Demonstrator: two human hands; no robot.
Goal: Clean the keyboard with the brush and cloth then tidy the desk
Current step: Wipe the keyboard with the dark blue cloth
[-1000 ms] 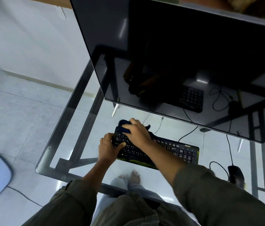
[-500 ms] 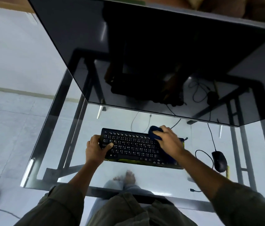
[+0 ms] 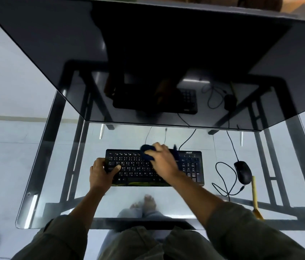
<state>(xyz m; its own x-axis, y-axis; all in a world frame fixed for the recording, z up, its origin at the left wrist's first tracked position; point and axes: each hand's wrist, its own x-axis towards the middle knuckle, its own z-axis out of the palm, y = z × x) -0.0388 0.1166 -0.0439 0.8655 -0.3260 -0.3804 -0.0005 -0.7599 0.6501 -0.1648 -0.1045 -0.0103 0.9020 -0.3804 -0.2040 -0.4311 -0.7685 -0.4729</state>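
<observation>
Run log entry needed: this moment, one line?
right hand: holds cloth on keyboard | left hand: grips keyboard | brush: on desk

The person wore a loose olive-green top (image 3: pixel 140 243), its left sleeve (image 3: pixel 59 239) and right sleeve (image 3: pixel 241 231) ending short of the wrists, pale blue-grey trousers (image 3: pixel 129 212), and went on bare feet (image 3: pixel 150 202).

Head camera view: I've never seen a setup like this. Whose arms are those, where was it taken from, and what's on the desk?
No machine here: a person wears a camera on the head, looking down at their own arms. The left hand grips the left end of the black keyboard. The right hand holds a dark blue cloth against the keys. Everything sits on a glass desk, with a dark monitor behind. To the right lie a wired mouse and a yellow-handled brush.
</observation>
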